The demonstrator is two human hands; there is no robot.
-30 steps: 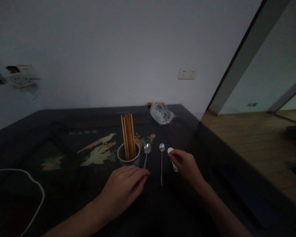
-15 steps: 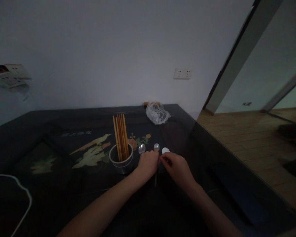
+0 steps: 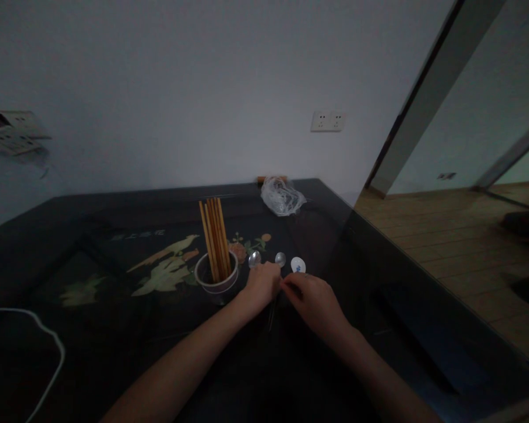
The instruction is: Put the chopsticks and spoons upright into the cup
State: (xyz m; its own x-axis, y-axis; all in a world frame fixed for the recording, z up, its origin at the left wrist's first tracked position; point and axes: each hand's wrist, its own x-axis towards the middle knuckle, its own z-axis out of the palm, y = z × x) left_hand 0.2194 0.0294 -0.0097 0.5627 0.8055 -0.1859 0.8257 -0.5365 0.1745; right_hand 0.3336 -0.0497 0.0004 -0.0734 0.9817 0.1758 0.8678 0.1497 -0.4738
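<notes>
Three spoons lie side by side on the dark tabletop (image 3: 335,241): a shiny metal spoon (image 3: 254,258), a middle metal spoon (image 3: 280,259), and a white spoon (image 3: 298,265) with a blue mark. My left hand (image 3: 263,283) is closed over the handles, just below the two metal bowls. Below it a thin handle end sticks out. Fingers pinched, my right hand (image 3: 315,296) meets the left fingertips and sits just below the white bowl. What the right fingertips hold is hidden. Left of my hands stands a metal cup (image 3: 220,288) of wooden chopsticks (image 3: 217,241).
A crumpled clear plastic bag (image 3: 283,197) lies at the back edge by the wall. A white cable (image 3: 48,332) curves along the left side. At right lies a dark flat object (image 3: 423,341). A wall socket (image 3: 327,121) is above the table.
The view has tilted down slightly. The thin handle end below my hands has swung left. More of the white spoon, with its blue mark, shows now. Both hands stay close together.
</notes>
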